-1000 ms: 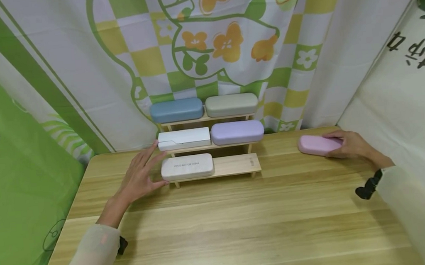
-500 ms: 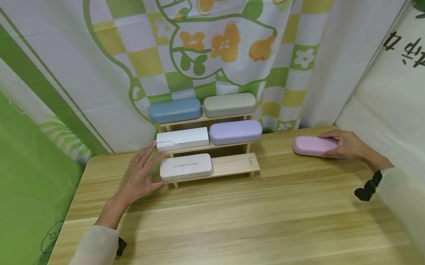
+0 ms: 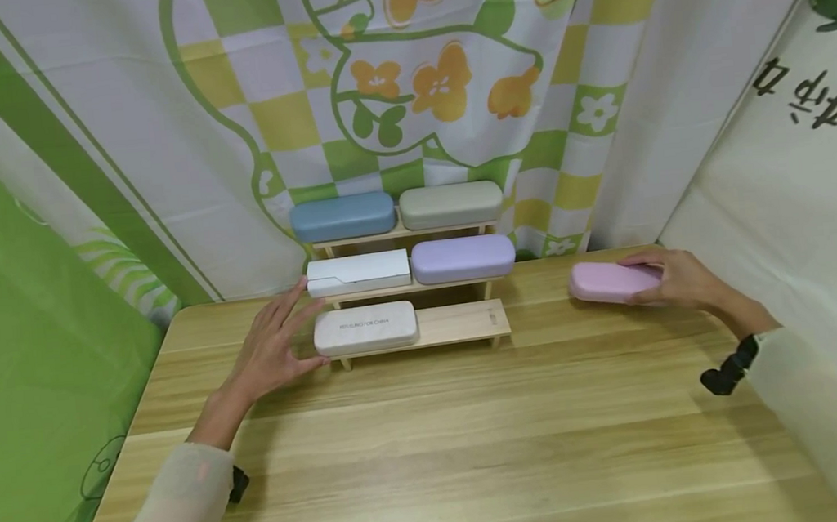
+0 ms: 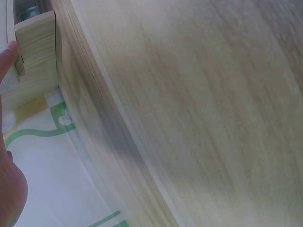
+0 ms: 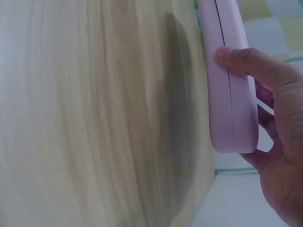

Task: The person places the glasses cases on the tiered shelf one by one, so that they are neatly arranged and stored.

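Note:
My right hand (image 3: 680,280) grips a pink glasses case (image 3: 608,281) by its right end. In the right wrist view the thumb presses the seam side of the case (image 5: 232,104), and a shadow falls on the tabletop beside it. At the left end of a three-tier wooden stand (image 3: 460,324), my left hand (image 3: 272,348) spreads its fingers. Its thumb tip is right at the lowest tier, by a white case with lettering (image 3: 366,329); a finger reaches the end of the white case (image 3: 357,273) above. Beside that white case sits a lilac case (image 3: 463,259).
A blue case (image 3: 343,217) and a grey-green case (image 3: 451,206) stand on the top tier. Behind the wooden table (image 3: 433,448) hangs a patterned curtain (image 3: 444,120). The right half of the lowest tier is bare board.
My right hand has carried the pink case a little to the left and slightly upward in the head view. My left hand stays at the stand's left end.

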